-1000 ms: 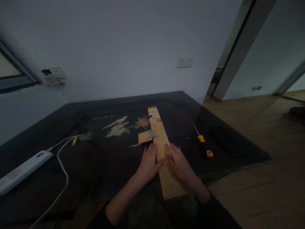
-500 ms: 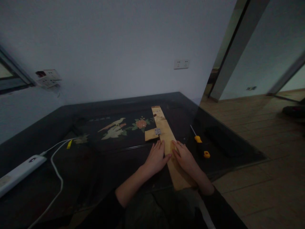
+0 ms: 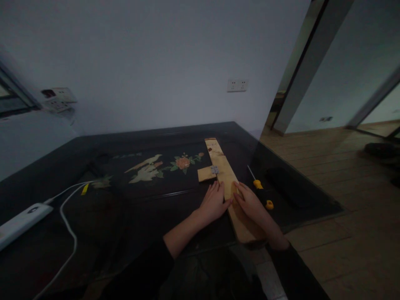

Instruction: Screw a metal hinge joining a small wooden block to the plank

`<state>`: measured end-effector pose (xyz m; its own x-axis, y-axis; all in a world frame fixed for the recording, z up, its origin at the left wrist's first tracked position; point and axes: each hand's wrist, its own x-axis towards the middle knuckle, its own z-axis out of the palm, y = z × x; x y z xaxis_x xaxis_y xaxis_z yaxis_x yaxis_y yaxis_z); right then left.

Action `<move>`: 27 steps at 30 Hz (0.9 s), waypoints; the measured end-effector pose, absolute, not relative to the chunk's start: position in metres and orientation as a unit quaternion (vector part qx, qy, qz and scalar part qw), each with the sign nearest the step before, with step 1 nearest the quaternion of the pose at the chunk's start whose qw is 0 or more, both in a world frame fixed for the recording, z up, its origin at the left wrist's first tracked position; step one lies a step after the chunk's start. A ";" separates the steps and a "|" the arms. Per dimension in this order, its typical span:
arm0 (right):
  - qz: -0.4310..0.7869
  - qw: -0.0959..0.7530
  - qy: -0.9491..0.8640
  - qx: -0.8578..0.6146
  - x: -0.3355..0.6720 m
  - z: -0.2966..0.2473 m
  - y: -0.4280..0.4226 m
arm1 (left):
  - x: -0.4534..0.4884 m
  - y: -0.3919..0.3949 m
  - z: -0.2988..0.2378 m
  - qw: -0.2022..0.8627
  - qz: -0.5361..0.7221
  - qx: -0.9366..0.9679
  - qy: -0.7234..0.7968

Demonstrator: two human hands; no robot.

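A long pale wooden plank (image 3: 225, 175) lies across a dark table (image 3: 125, 208), running away from me. A small wooden piece (image 3: 205, 173) joins its left side by a metal hinge (image 3: 214, 169). My left hand (image 3: 214, 203) lies flat with fingers stretched out, on the table against the plank's left edge. My right hand (image 3: 251, 204) rests flat on the plank's near half, fingers spread. Neither hand holds anything.
A screwdriver (image 3: 259, 189) with a yellow and black handle lies just right of the plank. A white power strip (image 3: 20, 221) and its white cable (image 3: 67, 225) sit at the left. The table top bears a bird and flower inlay (image 3: 162, 163). Wooden floor (image 3: 343, 208) lies to the right.
My view has shifted left, so the plank and hands now sit further right in the picture. Both hands stay flat by the plank, and nothing was picked up.
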<state>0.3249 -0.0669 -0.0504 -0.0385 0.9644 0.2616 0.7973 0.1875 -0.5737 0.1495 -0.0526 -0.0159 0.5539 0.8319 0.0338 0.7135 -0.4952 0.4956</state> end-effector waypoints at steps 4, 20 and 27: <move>0.125 0.311 -0.713 -0.615 0.329 -0.052 -0.061 | 0.153 -0.048 -0.019 0.219 0.143 0.852 0.454; 0.116 0.330 -0.711 -0.610 0.337 -0.013 -0.084 | 0.146 -0.056 -0.005 0.200 0.166 0.847 0.463; 0.219 0.424 -0.749 -0.459 0.244 0.055 -0.127 | 0.097 -0.042 0.017 0.344 0.380 0.758 0.402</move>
<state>0.2437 -0.1266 0.0546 -0.2185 0.8737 0.4346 0.5027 0.4825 -0.7173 0.0975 -0.0417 0.0174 0.3874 0.8719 0.2994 0.3486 -0.4392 0.8280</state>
